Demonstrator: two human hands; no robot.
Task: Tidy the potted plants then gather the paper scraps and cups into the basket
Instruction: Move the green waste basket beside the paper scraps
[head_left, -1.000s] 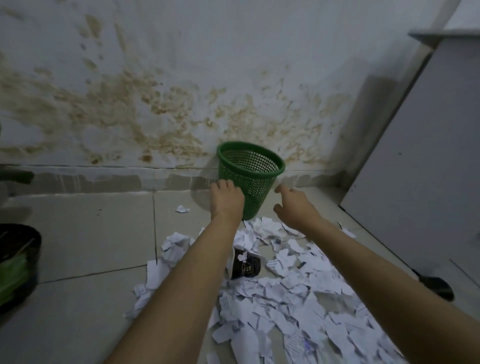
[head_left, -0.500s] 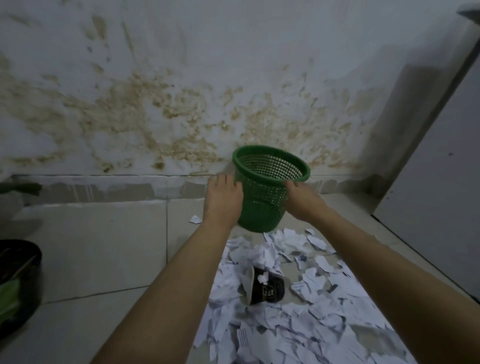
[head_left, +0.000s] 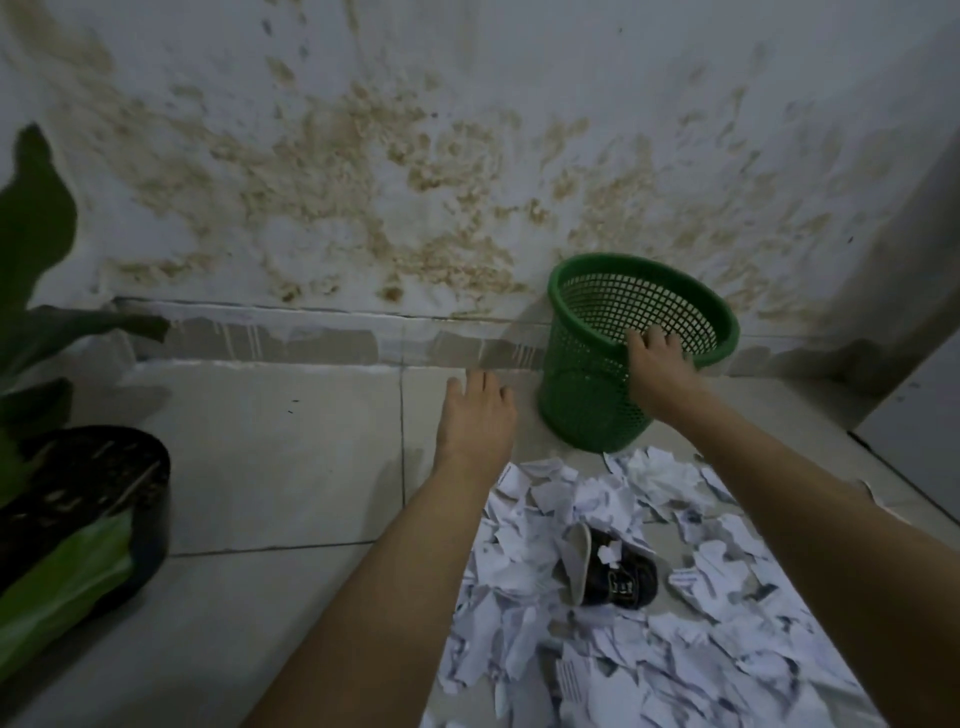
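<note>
Against the stained wall, at about one o'clock from the person, stands the green plastic mesh basket, tipped a little toward them. Its near rim is gripped by the right hand, fingers hooked over the edge. The left hand hovers flat and empty over the floor tiles just beside the basket, at its nine o'clock, apart from it. Torn white paper scraps litter the floor at six o'clock, with a dark paper cup lying on its side among them. A black potted plant sits at nine o'clock. I judge the gathering step is starting: the basket wants drawing nearer the pile, then scooping scraps in with the free hand.
</note>
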